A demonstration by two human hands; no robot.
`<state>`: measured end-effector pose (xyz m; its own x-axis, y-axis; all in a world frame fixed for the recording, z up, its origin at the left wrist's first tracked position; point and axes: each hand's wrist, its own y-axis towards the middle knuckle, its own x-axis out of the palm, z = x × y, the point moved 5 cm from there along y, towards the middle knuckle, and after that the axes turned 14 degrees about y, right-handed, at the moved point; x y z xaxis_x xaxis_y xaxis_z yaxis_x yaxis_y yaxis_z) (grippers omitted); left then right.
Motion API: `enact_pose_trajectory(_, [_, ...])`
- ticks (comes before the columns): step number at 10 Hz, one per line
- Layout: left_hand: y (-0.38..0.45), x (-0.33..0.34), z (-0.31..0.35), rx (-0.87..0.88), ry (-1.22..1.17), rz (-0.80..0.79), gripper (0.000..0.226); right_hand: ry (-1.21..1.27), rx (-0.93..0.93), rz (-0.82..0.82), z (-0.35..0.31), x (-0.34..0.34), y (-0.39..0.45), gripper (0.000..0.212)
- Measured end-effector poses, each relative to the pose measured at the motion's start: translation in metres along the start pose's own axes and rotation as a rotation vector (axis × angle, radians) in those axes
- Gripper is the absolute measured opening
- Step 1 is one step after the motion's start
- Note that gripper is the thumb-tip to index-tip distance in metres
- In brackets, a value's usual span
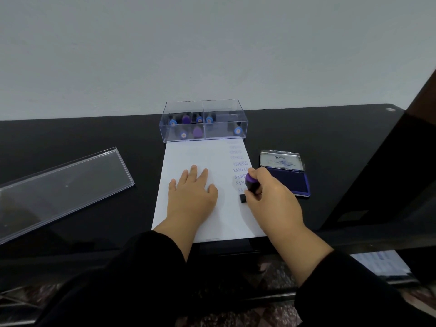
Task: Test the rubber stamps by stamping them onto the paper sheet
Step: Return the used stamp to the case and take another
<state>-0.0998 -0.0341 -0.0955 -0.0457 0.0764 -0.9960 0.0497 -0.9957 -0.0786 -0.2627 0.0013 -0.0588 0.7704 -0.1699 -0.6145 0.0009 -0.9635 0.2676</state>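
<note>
- At the right edge of the paper sheet (200,159), the right hand (271,197) grips a purple-handled rubber stamp (250,184), fingers and thumb curled round the rounded knob, its dark base down on or just above the sheet below a column of prints.
- By the look of it the stamp is light and rigid, with a smooth knob that could slip or rock; the best hold is probably round the handle, as now, pressing straight down so the soft rubber face meets the paper evenly.
- Left of it, the left hand (193,192) lies flat on the sheet, fingers straight and spread, holding nothing and pinning the paper, which is thin and likely to slide on the glossy black table (82,133).
- One open ink pad (286,175) sits just beside the sheet on the right, lid raised.
- About eight blue prints run down the right margin; the top ones are faint and the lowest are partly hidden by the hand.
- One clear box (203,119) with two compartments touches the sheet's far edge; about seven more stamps show inside, five on the left and two on the right, though the count is uncertain through the plastic.
- One clear lid (63,187) lies well apart at the left.
</note>
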Motion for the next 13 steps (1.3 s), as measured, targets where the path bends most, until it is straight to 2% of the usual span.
enact_pose_trajectory(1, [0.000,0.000,0.001,0.001,-0.005,0.001,0.055,0.138,0.011,0.088,0.002,-0.012,0.004,0.035])
enact_pose_trajectory(3, [0.000,0.001,0.001,0.000,0.018,0.007,0.054,0.535,0.090,0.290,0.020,-0.036,0.013,0.033])
enact_pose_trajectory(5, [0.001,0.001,0.001,-0.003,0.023,0.006,0.055,0.717,0.139,0.350,0.033,-0.042,0.018,0.035])
enact_pose_trajectory(11, [0.002,0.005,0.001,-0.002,0.083,-0.034,0.055,0.796,0.185,0.312,0.028,-0.036,0.021,0.034])
enact_pose_trajectory(13, [0.004,0.005,0.003,0.007,0.105,-0.117,0.056,0.851,0.233,0.340,0.017,-0.040,0.026,0.038])
